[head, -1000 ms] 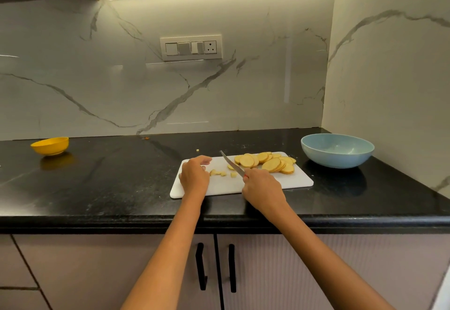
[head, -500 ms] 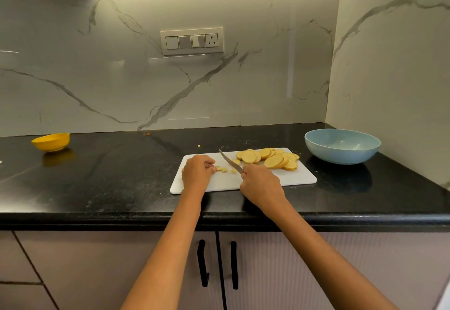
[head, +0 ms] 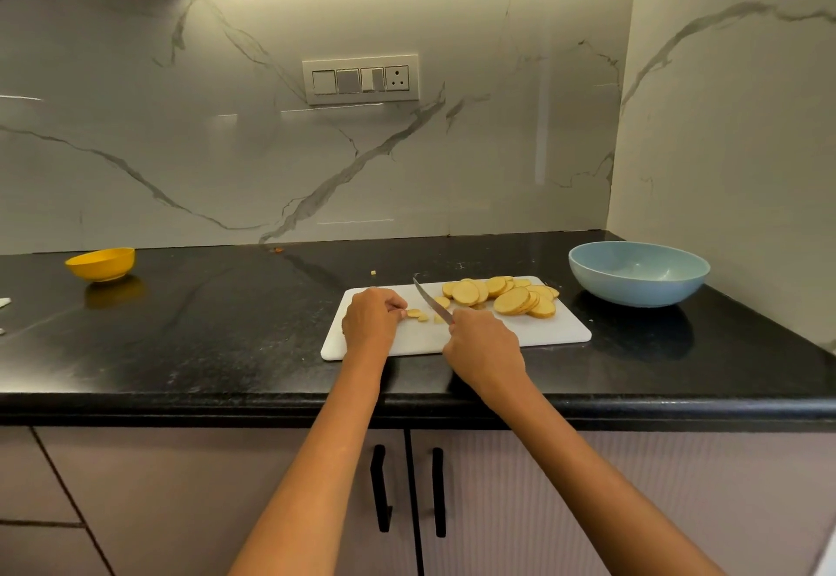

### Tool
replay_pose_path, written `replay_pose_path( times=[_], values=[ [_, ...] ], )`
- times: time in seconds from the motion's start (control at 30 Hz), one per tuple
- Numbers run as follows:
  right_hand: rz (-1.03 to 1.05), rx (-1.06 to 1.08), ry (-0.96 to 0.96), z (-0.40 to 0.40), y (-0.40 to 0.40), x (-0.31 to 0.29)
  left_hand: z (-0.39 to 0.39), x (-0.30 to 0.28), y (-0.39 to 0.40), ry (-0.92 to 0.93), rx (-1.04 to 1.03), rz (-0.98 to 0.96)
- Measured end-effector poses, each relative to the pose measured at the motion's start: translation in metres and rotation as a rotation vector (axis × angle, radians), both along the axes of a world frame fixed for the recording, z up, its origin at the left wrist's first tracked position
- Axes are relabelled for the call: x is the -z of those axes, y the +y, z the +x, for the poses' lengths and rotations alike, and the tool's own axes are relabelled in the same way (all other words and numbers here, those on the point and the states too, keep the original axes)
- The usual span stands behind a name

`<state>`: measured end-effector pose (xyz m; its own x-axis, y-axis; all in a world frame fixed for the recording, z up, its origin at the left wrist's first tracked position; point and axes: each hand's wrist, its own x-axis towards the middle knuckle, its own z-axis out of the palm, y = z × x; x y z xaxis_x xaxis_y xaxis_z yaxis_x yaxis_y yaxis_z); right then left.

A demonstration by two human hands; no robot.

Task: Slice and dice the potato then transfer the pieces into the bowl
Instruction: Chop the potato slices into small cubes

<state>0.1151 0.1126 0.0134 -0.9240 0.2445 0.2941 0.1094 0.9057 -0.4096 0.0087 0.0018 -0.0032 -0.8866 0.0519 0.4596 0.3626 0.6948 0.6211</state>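
Clearly the dicing is under way: the right hand (head: 484, 351) grips the knife (head: 432, 302), blade angled toward 11 o'clock, while the left hand (head: 371, 320) pinches a potato slice (head: 414, 313) on the white cutting board (head: 543, 333). Most round potato slices (head: 502, 295) wait uncut at 1 o'clock. Next comes a downward cut beside the left fingertips, well before anything reaches the blue bowl (head: 638, 272) at 2 o'clock on the desk (head: 203, 326).
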Motion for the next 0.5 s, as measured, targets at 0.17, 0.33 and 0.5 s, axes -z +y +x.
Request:
replay_pose_path(
  times=[0.17,0.33,0.5],
  values=[
    [0.009,-0.008,-0.029,-0.0007,0.0007,0.0003,-0.0021,0.0001,0.0032,-0.014,0.128,0.029],
    [0.002,0.008,-0.025,0.0015,0.0007,0.0006,-0.0038,0.0001,0.0058,-0.023,0.204,-0.056],
    [-0.023,0.016,-0.048,0.0009,0.0006,-0.0011,-0.0035,0.0033,0.0067,-0.020,0.188,-0.053]
  ],
)
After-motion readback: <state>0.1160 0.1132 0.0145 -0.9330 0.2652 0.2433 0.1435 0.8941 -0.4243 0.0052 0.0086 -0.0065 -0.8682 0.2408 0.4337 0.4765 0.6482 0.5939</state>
